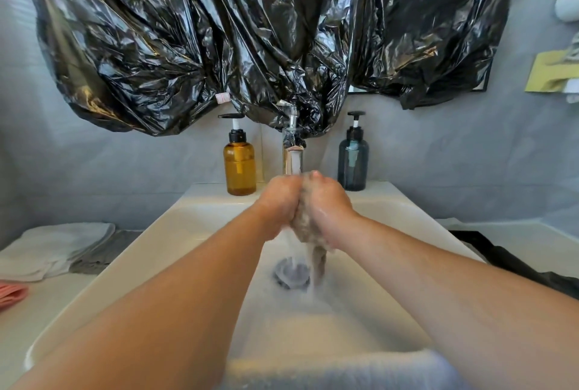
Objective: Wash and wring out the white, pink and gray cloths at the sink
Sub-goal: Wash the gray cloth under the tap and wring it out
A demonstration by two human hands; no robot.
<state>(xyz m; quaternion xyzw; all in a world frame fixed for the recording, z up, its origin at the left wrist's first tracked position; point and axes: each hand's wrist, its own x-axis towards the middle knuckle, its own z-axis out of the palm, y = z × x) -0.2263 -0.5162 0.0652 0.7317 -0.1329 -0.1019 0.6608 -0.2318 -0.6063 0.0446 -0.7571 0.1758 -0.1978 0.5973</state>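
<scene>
My left hand [279, 201] and my right hand [329, 205] squeeze a wet gray cloth [308, 230] between them over the white sink [175, 233]. The cloth is bunched up and its tail hangs down toward the drain [289, 273]. Water runs from the faucet [293, 151] onto the cloth and streams off it. On the left counter lie a folded white cloth [53, 248], another gray cloth [103, 252] beside it, and a pink cloth [11, 294] at the frame's edge.
An amber pump bottle [239, 167] and a dark blue pump bottle [353, 164] flank the faucet on the sink's back ledge. Black plastic sheeting [250, 39] hangs over the wall above. A black item [501, 261] lies on the right counter.
</scene>
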